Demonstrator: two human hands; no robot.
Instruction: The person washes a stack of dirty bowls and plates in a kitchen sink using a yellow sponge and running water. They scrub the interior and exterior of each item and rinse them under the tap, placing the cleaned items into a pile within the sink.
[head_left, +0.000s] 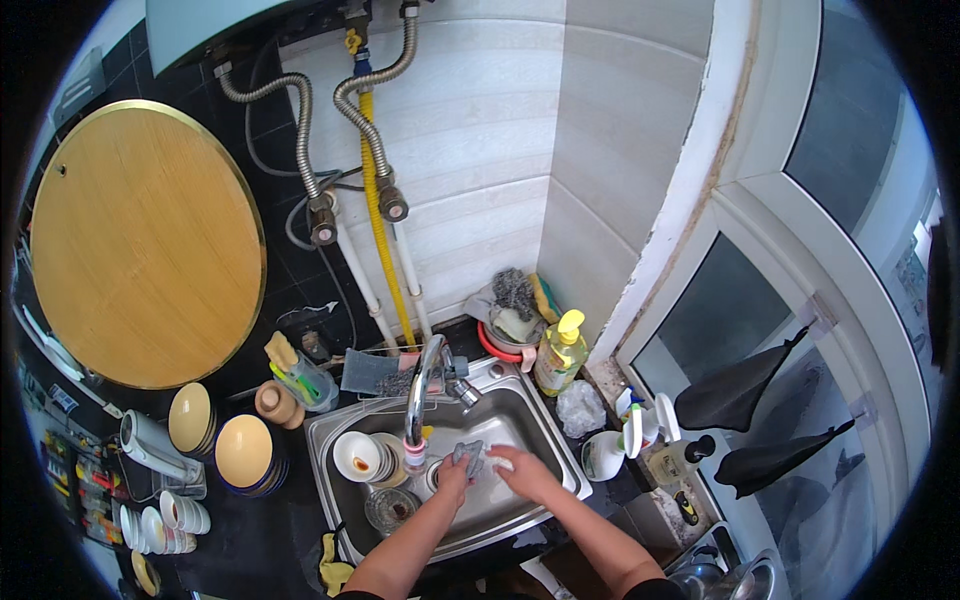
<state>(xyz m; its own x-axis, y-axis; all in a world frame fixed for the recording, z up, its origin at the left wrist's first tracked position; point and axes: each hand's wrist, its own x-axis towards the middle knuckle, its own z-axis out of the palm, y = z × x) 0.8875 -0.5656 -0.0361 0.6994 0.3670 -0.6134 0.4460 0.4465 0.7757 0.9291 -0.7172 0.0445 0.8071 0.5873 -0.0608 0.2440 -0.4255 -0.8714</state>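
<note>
Both of my hands are over the steel sink (556,440). My left hand (455,482) is closed on a crumpled grey cloth (468,457), near the sink's middle. Just right of it, my right hand (524,474) has its fingers curled round something small and white (498,460), whose kind is too small to tell. The chrome faucet (418,385) arches down just left of my hands. A white bowl with brown residue (357,456) rests on other dishes in the left part of the sink. Nearer to me sits a clear glass bowl (391,509).
A yellow pump bottle (561,355) and a white spray bottle (603,455) stand along the right rim. Stacked bowls (247,455) and small white cups (184,513) occupy the left counter. A yellow cloth (333,568) hangs at the near left corner.
</note>
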